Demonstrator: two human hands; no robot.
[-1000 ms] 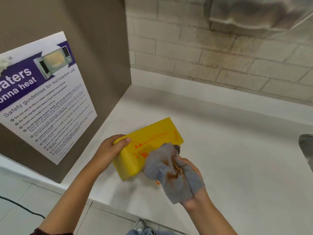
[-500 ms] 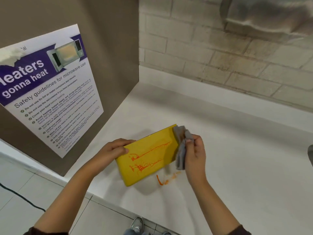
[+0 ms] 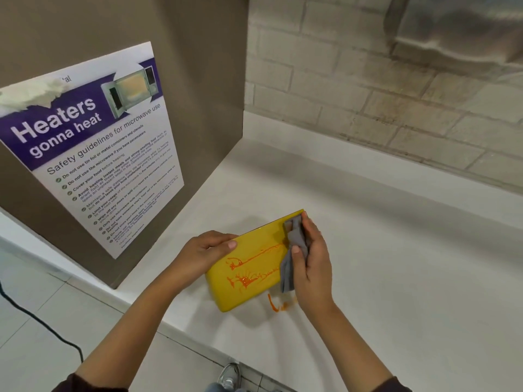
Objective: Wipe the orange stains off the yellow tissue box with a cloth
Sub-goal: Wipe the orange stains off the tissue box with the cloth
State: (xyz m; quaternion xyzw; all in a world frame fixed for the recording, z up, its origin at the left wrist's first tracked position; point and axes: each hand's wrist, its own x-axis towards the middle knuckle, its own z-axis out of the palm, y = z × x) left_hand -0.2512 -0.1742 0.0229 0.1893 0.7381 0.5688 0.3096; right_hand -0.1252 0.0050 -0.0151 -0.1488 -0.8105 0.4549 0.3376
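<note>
On my screen I see the yellow tissue box (image 3: 246, 267) on the white counter (image 3: 396, 278), near its front edge. Its long side runs from near left to far right, and its broad face is turned up toward the camera. On this face there are two long orange stains (image 3: 249, 278), one above the other, and they run along the length of the box.

The left hand (image 3: 203, 250) grips the left end of the box. Its fingers are curled over the far edge and the thumb lies on the yellow face. The right hand (image 3: 314, 258) holds a grey cloth (image 3: 294, 250), bunched together, with the fingers curled round it and the thumb on top. It presses the cloth against the right end of the box, where the cloth covers the right ends of both stains. A part of the cloth hangs down past the near edge of the box.

Just beside the near right corner of the box there is an orange smear (image 3: 276, 305) on the counter itself.

At the left a brown panel (image 3: 198, 80) carries a poster (image 3: 93, 154) about microwave safety. Behind the counter is a pale brick wall (image 3: 368, 80). Below, on the tiled floor (image 3: 42, 349), I see a black cable (image 3: 36, 321) and the tip of a shoe (image 3: 230, 373).
</note>
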